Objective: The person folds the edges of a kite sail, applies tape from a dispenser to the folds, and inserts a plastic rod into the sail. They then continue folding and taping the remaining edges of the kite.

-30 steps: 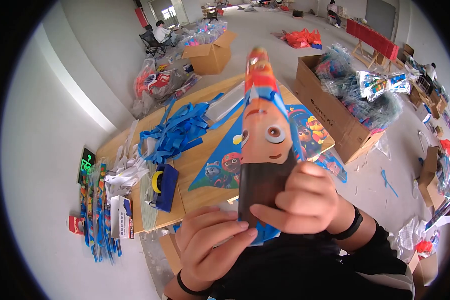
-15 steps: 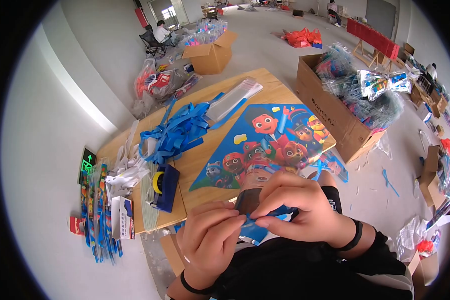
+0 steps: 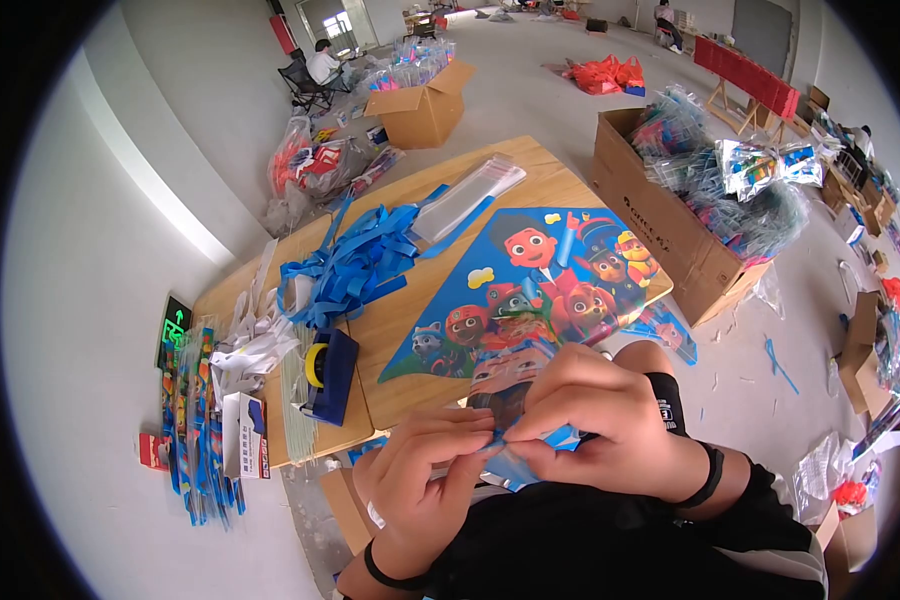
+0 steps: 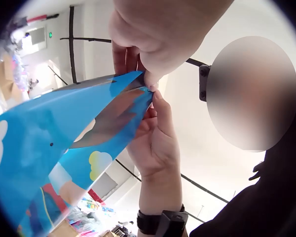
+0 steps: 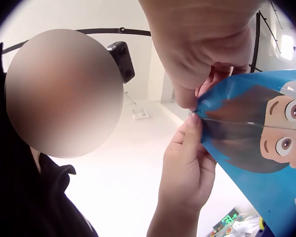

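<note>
At the front edge of the table, my left hand (image 3: 425, 465) and right hand (image 3: 600, 420) pinch the near tip of a blue printed plastic kite (image 3: 515, 370), their fingertips close together. In the left wrist view the kite (image 4: 44, 133) droops in folds away from the pinched tip. A cartoon boy's face with dark hair shows on the kite (image 5: 281, 133) in the right wrist view, and the creased tip lies between both hands' thumbs and fingers. Another triangular kite (image 3: 580, 310) with cartoon dogs lies flat on the table (image 3: 390, 340), partly overlapped by the held one.
Left on the table are a blue ribbon heap (image 3: 355, 255), clear plastic sleeves (image 3: 470, 205), a tape dispenser (image 3: 335, 375), white strips (image 3: 255, 345) and thin sticks (image 3: 297, 400). A large carton (image 3: 660, 215) of bagged goods stands right; another carton (image 3: 420, 110) stands behind.
The held kite has come down from upright before the camera to a low slant over the table edge. My right hand has shifted its fingers to the tip, beside the left hand's.
</note>
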A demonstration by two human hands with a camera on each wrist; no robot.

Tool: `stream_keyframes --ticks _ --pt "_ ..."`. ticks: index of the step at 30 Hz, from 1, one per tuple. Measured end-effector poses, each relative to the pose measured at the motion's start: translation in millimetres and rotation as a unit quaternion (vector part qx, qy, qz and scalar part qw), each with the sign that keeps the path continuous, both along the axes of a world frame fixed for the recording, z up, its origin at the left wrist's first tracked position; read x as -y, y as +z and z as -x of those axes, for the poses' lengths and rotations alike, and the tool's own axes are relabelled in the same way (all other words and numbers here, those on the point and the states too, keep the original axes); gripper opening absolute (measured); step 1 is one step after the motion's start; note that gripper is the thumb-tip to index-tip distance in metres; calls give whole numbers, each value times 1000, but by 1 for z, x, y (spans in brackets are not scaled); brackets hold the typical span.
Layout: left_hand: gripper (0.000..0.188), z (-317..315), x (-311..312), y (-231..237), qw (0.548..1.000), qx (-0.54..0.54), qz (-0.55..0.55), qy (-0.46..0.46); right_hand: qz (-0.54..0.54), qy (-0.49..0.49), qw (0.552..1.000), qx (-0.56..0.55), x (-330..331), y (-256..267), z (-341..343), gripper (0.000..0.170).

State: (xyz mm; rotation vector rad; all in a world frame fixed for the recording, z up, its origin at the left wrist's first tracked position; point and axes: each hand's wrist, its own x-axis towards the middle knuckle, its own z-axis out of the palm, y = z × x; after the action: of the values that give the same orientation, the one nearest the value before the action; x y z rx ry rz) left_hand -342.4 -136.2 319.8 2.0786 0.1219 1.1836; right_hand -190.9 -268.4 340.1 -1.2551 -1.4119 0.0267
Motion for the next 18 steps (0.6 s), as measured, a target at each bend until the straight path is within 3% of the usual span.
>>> stream_keyframes --ticks 4,6,8,10,11,13,15,18 --pt "19 0 -1 0 1000 4 17 -8 -47 -28 994 100 -2 -2 -2 25" --pt "17 1 -1 0 998 0 55 -25 -108 -64 967 220 -1 -4 -4 26" --pt "17 4 -2 2 998 -11 57 -30 -118 -63 964 229 -3 -4 -4 25" --pt "16 7 -2 4 997 -23 61 -35 -39 -8 998 56 -6 1 -2 20" --pt "15 8 -2 5 993 -40 104 -44 -38 -8 998 55 -6 2 -3 20" --pt "14 8 0 9 986 -58 148 -54 38 51 994 -90 -6 6 -7 14" --pt "13 3 2 14 967 -43 235 -88 52 54 994 -74 -6 15 -7 13" --pt "12 5 -2 10 963 -48 244 -101 60 57 995 -52 -7 18 -8 12"
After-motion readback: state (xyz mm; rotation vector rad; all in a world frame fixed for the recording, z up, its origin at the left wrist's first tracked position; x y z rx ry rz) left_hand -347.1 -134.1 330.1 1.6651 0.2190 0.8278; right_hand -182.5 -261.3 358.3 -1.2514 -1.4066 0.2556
